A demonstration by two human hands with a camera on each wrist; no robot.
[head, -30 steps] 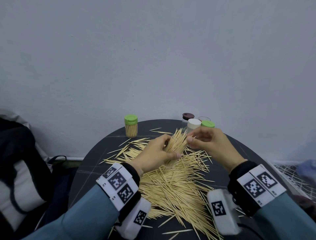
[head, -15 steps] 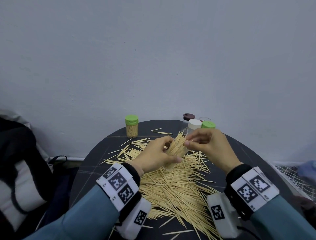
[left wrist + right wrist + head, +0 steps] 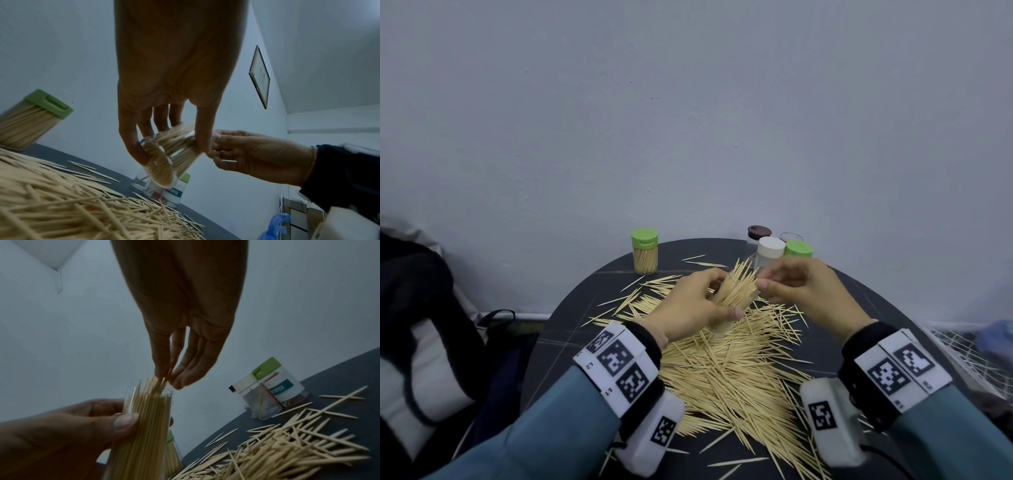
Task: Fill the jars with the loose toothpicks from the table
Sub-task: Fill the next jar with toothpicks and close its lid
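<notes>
My left hand (image 3: 705, 299) grips a clear jar (image 3: 732, 294) packed with toothpicks and holds it tilted above the pile. Toothpick tips stick out of its open mouth. My right hand (image 3: 774, 282) is at that mouth, thumb and fingers pinching the protruding toothpicks (image 3: 158, 382). In the right wrist view the jar (image 3: 144, 426) stands nearly upright, with the left thumb across its side. The left wrist view shows the jar (image 3: 164, 155) from below. A big heap of loose toothpicks (image 3: 729, 370) covers the dark round table (image 3: 571, 325).
A full jar with a green lid (image 3: 644, 251) stands at the back left of the table. At the back right stands a cluster of jars with a white lid (image 3: 770, 248), a green lid (image 3: 798, 248) and a brown lid (image 3: 759, 230). A dark bag (image 3: 421, 308) sits left of the table.
The right hand's fingers have shifted slightly down and left at the jar mouth, working the sticking-out toothpicks. The left hand keeps its grip on the jar in about the same place.
</notes>
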